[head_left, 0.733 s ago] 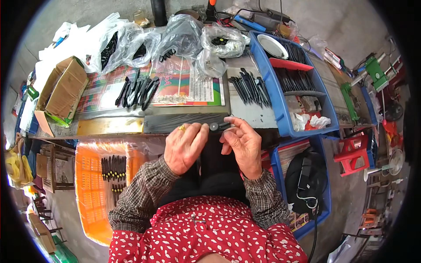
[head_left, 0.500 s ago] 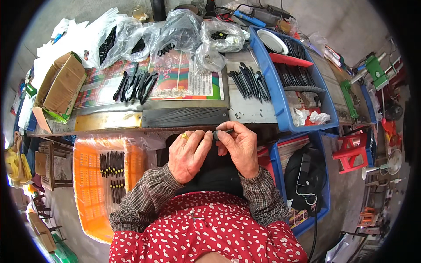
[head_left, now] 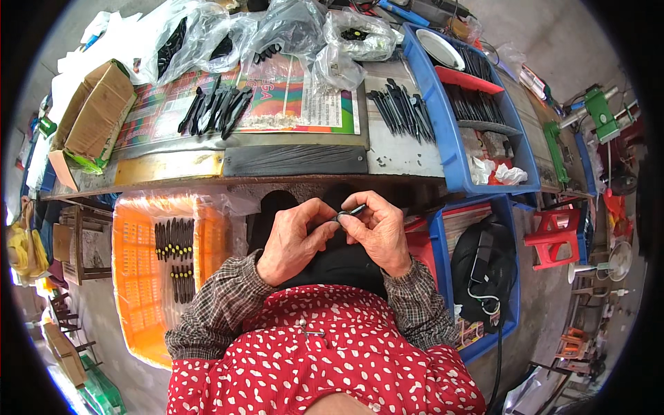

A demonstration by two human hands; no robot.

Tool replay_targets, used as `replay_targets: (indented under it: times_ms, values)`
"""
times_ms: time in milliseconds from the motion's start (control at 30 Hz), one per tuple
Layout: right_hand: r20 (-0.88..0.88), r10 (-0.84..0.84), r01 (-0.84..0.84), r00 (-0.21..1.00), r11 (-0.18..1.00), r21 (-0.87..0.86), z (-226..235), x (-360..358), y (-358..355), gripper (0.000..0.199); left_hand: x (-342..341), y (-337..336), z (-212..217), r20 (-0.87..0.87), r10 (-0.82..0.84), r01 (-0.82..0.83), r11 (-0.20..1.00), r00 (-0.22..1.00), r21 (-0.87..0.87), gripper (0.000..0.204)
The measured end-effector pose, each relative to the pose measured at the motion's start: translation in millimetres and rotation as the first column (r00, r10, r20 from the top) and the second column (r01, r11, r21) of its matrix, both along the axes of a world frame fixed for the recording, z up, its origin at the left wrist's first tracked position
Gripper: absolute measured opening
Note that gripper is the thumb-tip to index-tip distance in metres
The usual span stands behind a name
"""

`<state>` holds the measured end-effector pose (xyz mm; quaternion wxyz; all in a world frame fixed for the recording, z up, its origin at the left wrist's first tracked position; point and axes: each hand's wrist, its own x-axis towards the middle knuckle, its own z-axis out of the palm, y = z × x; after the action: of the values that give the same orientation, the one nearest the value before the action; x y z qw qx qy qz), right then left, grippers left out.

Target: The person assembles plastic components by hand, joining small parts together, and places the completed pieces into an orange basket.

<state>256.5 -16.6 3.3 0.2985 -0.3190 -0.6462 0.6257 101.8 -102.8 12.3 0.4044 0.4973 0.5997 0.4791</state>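
Cluttered workbench, colourful printed sheet at upper centre, brown carton upper left.
Left hand and right hand pinch one small dark piece at centre, fingers closed.

Cluttered workbench under daylight, grey concrete floor; blue plastic bins at right, orange crate below left, cardboard box, red plastic stool, clear plastic bags along the back

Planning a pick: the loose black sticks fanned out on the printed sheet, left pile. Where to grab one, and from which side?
Take a black stick at mid-shaft from above. The pile lies flat on the printed sheet, fanned and partly overlapping, so an outer piece at the fan's edge leaves most room for fingers.
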Motion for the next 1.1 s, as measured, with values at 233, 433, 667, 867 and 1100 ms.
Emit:
replay_targets:
  times_ms: [233,433,667,867,1100]
  values:
    - [0.081,-0.072,0.06,0.994,0.989,0.136,-10.7,0.2,-8.0,0.007,13.2,-11.2,-19.5,-0.101,0.064,-0.064,0.998,0.993,0.005,0.016]
    - [0.04,-0.024,0.021,0.999,0.997,0.074,-8.0,0.3,-8.9,0.01,17.9,-14.0,-10.8,-0.349,0.169,-0.065,0.955,0.922,0.291,0.035]
    - [0.001,0.052,-0.052,0.999,0.985,0.165,-4.6,-2.4,-4.8,0.013,18.0,-17.6,-19.7,-0.533,0.301,-0.033,0.891,0.791,0.454,0.037]
    - [0.043,0.138,-0.143,0.989,0.981,0.132,5.0,-9.8,6.5,0.015,7.7,-16.1,-18.5,-0.45,0.321,-0.063,0.864,0.833,0.499,0.033]
    - [0.011,0.111,-0.112,0.994,0.98,0.163,31.9,-22.9,37.0,0.017,-11.8,-18.6,-13.5,0.177,0.163,-0.192,0.968,0.971,0.16,0.027]
